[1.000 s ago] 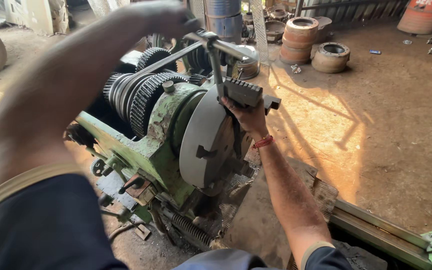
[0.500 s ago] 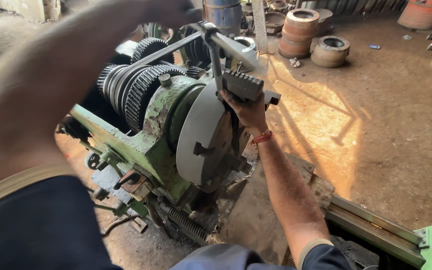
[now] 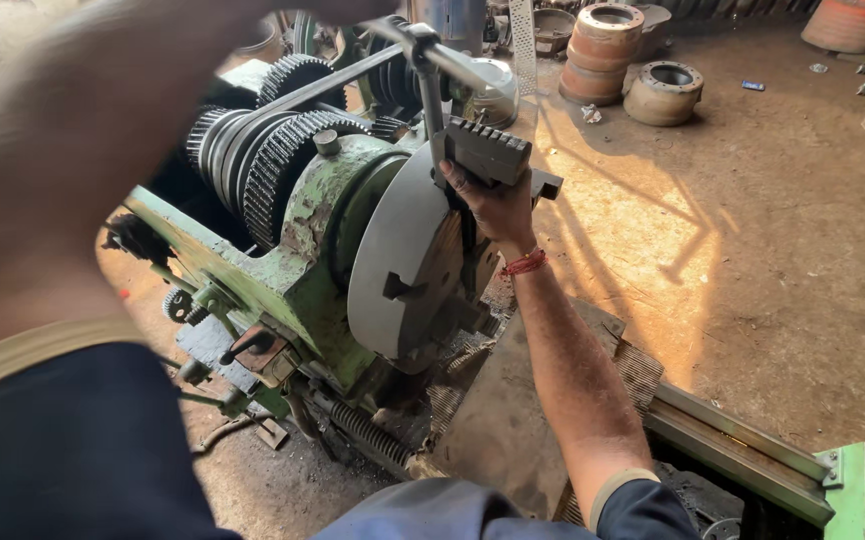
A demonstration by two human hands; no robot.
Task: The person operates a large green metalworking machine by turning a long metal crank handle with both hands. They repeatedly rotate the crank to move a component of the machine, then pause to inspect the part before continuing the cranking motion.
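The right hand (image 3: 493, 205) is reaching up to the top of a big round metal chuck (image 3: 398, 265) on an old green lathe (image 3: 293, 290), with its fingers curled shut around a stepped steel jaw block (image 3: 488, 150) that is sitting at the chuck's upper edge, and a red thread is circling the wrist just below. A T-shaped steel key (image 3: 431, 85) is standing upright just beside that block, its crossbar running level above it. The left arm (image 3: 83, 170) is stretching across the near left of the view, blurred and large, and its hand is passing out of the top edge near the key's crossbar, so I cannot tell how far it is open or what it is gripping. Behind the chuck, a row of dark toothed gears (image 3: 273, 150) is sitting on the lathe's spindle. Farther back on the dirt floor (image 3: 753, 250), rusty brake drums (image 3: 608, 50) are standing stacked, well apart from the hands.
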